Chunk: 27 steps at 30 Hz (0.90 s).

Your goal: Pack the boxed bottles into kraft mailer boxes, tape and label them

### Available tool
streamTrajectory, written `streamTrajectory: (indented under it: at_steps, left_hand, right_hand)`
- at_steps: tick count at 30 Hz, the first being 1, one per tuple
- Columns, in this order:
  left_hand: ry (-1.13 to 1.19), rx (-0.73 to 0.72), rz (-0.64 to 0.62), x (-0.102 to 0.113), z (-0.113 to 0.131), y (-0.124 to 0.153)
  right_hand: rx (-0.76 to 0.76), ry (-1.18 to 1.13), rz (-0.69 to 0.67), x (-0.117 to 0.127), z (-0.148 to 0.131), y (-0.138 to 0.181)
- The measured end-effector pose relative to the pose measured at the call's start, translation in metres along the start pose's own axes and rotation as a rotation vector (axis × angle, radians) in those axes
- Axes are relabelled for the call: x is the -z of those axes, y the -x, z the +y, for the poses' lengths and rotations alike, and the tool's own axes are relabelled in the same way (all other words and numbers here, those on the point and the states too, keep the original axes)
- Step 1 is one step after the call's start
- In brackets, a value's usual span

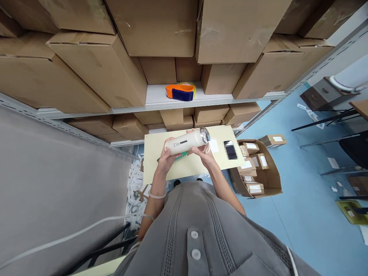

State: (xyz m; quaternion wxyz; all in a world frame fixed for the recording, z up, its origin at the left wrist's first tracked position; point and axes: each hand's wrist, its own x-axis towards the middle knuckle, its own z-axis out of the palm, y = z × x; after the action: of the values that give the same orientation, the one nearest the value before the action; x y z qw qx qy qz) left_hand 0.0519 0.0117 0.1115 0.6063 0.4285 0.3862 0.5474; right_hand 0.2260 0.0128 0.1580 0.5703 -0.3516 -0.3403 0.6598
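Observation:
A white thermos bottle point(184, 142) with a shiny metal-coloured cap lies sideways between my two hands, above the pale yellow table point(152, 168). My left hand point(166, 157) grips its base end. Near the cap, my right hand point(204, 153) holds the other end, fingers partly behind the bottle. Dark lettering shows on the bottle's side. Beneath it, partly hidden by the bottle and my hands, is a flat green item point(180, 156). White paper point(214, 145) lies just right of my right hand. Farther right on the table is a dark, blurred-out object point(230, 150).
Shelves ahead hold several cardboard boxes point(161, 27). An orange and blue tape dispenser point(181, 92) sits on the shelf edge point(155, 100). On the floor at right stands an open carton point(273, 180) of small labelled boxes. Paper scraps point(135, 184) litter the floor at left.

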Motion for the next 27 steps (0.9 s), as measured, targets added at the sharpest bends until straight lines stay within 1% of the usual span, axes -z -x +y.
streamTrajectory:
  at_steps: [3,6,8,10,14,18,20,22,25,26,27]
  left_hand:
    - [0.111,0.127,0.015,0.003,-0.011,0.0]
    - [0.217,0.24,-0.022,0.003,-0.022,0.002]
    - [0.262,0.284,-0.052,0.002,-0.03,0.004]
    - [0.257,0.3,-0.073,0.003,-0.037,0.004]
    - [0.225,0.278,-0.105,0.008,-0.043,0.003]
    - [0.397,0.321,-0.103,0.012,-0.045,0.003]
    - [0.452,0.356,-0.07,0.014,-0.047,0.002]
    - [0.432,0.388,-0.061,0.018,-0.05,0.001]
    - [0.285,0.393,-0.113,0.032,-0.06,-0.004]
    - [0.201,0.38,-0.099,0.039,-0.066,-0.005]
    - [0.091,0.368,-0.055,0.048,-0.072,-0.005]
  right_hand:
    - [0.046,0.089,-0.049,-0.01,-0.009,0.002]
    - [0.116,0.243,-0.09,-0.023,-0.015,0.007]
    - [0.16,0.357,-0.107,-0.03,-0.015,0.01]
    - [0.195,0.472,-0.117,-0.034,-0.013,0.013]
    - [0.271,0.684,-0.149,-0.036,-0.008,0.018]
    - [0.365,0.861,-0.153,-0.034,-0.001,0.017]
    - [0.379,0.888,-0.114,-0.031,0.004,0.014]
    - [0.364,0.847,-0.062,-0.026,0.01,0.01]
    - [0.329,0.707,0.051,-0.014,0.019,0.002]
    - [0.309,0.659,0.102,-0.008,0.022,0.0]
    - [0.28,0.617,0.157,-0.002,0.025,-0.002]
